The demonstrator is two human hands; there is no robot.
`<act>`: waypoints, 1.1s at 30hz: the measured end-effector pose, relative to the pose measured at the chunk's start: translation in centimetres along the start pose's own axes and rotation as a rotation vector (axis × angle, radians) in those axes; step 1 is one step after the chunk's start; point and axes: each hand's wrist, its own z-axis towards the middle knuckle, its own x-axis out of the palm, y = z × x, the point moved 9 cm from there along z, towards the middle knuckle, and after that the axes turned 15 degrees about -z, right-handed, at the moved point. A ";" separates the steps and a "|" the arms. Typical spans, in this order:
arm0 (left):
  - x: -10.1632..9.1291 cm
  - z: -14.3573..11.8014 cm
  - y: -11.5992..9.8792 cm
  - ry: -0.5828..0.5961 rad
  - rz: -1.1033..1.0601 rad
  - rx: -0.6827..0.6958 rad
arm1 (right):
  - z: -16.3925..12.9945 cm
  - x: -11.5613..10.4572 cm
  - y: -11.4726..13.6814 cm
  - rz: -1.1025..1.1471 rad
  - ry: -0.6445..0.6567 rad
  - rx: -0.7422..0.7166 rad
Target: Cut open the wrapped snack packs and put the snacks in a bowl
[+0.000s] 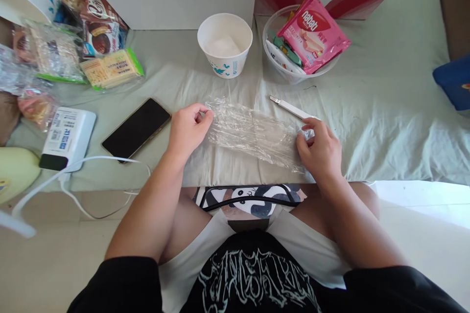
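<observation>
Your left grip [191, 126] and right grip [321, 147] pinch opposite ends of the clear plastic film [253, 138], stretched between them over the desk [389, 127]. You seem to be spreading it flat; the next move likely calls for gentle, even tension.

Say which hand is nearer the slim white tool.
Right. The right hand is right at the tool's near end, whether touching is unclear, gripping the clear film. The left hand is well to the tool's left, pinching the film's other end.
</observation>
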 end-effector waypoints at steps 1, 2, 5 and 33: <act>0.0 0.1 -0.2 -0.012 -0.014 0.020 | -0.1 -0.2 0.0 -0.017 -0.012 -0.001; 0.1 0.2 -0.4 -0.023 -0.041 0.039 | -0.2 -0.3 -0.1 -0.028 -0.021 -0.002; 0.6 0.4 -0.7 -0.012 -0.215 0.057 | -0.3 -0.6 -0.2 -0.020 -0.033 -0.008; 5.8 0.5 -2.5 0.208 0.129 0.280 | -3.3 -1.5 1.6 -0.205 0.103 -0.312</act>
